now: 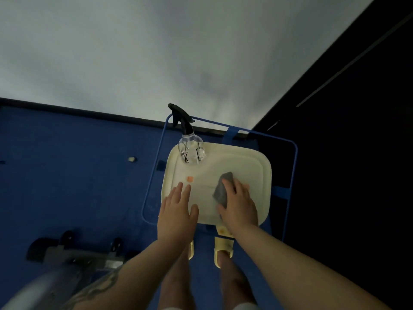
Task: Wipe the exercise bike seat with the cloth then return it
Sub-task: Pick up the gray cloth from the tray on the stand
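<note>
right hand point(240, 205) is curling over the grey cloth point(223, 186), pressing it onto the cream tray point(257, 166) | left hand point(177, 211) is lying spread flat alongside | spray bottle point(190, 148) is standing beyond left hand's fingertips

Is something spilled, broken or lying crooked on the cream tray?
Nothing stands out. The spray bottle stands upright in the cream tray's far left corner, the right hand grips the grey cloth, and no spill shows.
</note>
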Tool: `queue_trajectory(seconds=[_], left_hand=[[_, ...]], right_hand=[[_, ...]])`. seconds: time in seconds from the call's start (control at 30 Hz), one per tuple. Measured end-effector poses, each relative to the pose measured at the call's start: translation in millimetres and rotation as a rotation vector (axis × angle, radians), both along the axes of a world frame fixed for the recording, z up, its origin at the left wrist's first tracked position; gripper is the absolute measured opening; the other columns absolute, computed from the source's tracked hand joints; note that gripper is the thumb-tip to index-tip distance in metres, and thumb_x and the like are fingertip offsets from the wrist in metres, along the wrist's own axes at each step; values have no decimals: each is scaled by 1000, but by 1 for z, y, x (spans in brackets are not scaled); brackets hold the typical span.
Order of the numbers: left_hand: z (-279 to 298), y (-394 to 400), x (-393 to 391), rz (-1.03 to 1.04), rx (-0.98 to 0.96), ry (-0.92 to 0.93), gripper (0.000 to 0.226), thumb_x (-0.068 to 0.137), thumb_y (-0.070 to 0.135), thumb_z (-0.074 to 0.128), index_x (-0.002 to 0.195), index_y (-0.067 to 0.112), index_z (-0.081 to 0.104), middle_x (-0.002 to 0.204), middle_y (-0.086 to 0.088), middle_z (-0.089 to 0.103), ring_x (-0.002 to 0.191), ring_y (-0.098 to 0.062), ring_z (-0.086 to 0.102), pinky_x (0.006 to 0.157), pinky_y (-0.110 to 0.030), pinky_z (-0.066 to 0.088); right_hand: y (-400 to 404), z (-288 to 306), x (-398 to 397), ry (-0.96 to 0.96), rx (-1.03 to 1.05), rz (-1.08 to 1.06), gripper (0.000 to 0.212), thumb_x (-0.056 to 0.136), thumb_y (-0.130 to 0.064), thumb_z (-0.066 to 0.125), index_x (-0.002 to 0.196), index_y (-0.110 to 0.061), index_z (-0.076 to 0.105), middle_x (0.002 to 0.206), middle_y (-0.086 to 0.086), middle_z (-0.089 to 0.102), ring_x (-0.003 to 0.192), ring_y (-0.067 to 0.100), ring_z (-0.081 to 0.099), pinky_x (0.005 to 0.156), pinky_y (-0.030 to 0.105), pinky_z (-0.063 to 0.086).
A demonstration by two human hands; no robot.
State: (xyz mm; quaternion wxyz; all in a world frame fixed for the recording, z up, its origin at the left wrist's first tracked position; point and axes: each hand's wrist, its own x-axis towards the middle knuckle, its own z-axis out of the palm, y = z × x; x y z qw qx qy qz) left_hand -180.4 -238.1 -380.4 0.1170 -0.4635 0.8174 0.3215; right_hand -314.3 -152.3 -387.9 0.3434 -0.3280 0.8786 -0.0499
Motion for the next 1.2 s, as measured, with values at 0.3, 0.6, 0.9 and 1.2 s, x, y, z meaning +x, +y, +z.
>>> queue_trajectory(seconds=[0.3, 0.6, 0.9, 1.2], left_hand=[[-8, 9, 7, 59, 97, 24, 54, 95, 33, 38, 146, 27, 23, 157, 4, 14, 142, -19, 14, 115, -40, 16], [41, -14, 8, 26, 46, 93, 58, 92, 32, 46, 145, 29, 24, 157, 5, 14, 141, -21, 16, 115, -39, 17], [170, -37, 16, -149, -217, 224, 60, 92, 38, 44, 146, 29, 20, 155, 7, 18, 142, -12, 15, 112, -24, 0], [271, -28, 42, 33, -457, 322, 58, 90, 39, 48, 144, 30, 29, 153, 10, 24, 139, -12, 22, 113, -30, 15]], right_hand=[[7, -16, 4, -36, -74, -109, 40, 90, -14, 56, 128, -22, 46, 120, 7, 46, 108, 25, 49, 79, 41, 50], [15, 34, -5, -26, -245, -14, 39, 89, -14, 59, 124, -28, 49, 115, -3, 47, 100, 15, 52, 67, 30, 48], [16, 167, -28, 55, -483, 133, 46, 90, -22, 61, 133, -30, 47, 120, -7, 49, 105, 12, 52, 80, 33, 52], [18, 267, -30, 159, -749, 239, 49, 85, -30, 67, 129, -36, 49, 113, -18, 50, 97, -1, 49, 79, 17, 43]])
